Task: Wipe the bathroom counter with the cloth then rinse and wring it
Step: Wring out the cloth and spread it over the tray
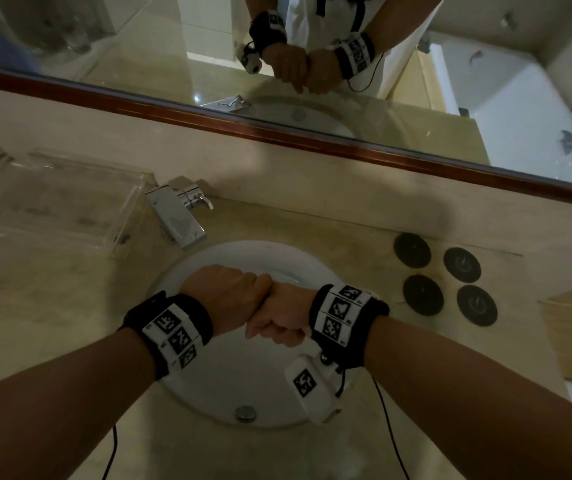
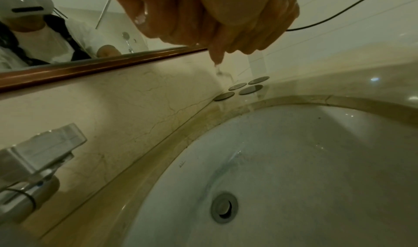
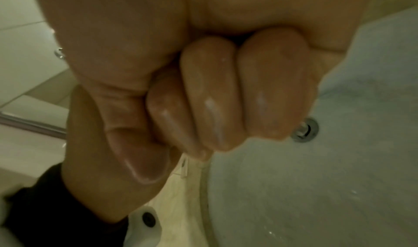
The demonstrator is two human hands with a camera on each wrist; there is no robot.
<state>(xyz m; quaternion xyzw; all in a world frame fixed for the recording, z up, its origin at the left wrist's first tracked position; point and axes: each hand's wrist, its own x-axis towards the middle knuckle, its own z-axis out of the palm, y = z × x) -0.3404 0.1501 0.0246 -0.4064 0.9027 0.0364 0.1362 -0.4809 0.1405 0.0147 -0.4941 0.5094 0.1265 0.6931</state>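
The bench (image 1: 70, 306) is of polished beige stone with thin veins. A round basin (image 1: 243, 386) of white glazed ceramic is sunk into it at the lower middle of the head view, with a small metal drain plug (image 1: 245, 412) near the bottom. At the middle left stand an angular chrome tap (image 1: 177, 216) and a clear plastic tray (image 1: 70, 195). At the right lie four flat dark discs (image 1: 412, 250), and a mirror with a red-brown wooden frame (image 1: 277, 133) crosses the top. The cloth (image 2: 214, 50) we can hardly see. In the head view the two fists cover it, and only at the upper middle of the left wrist view does a wrinkled, twisted mass of pale orange colour show, ending in a point from which water falls. In this dim light we cannot always tell where cloth ends and skin begins. The left grip (image 1: 222, 292) and the right grip (image 1: 281, 317) are both closed tightly around the cloth, knuckle against knuckle, above the basin. In the right wrist view the curled fingers (image 3: 210, 98) shine wet and hide the cloth.
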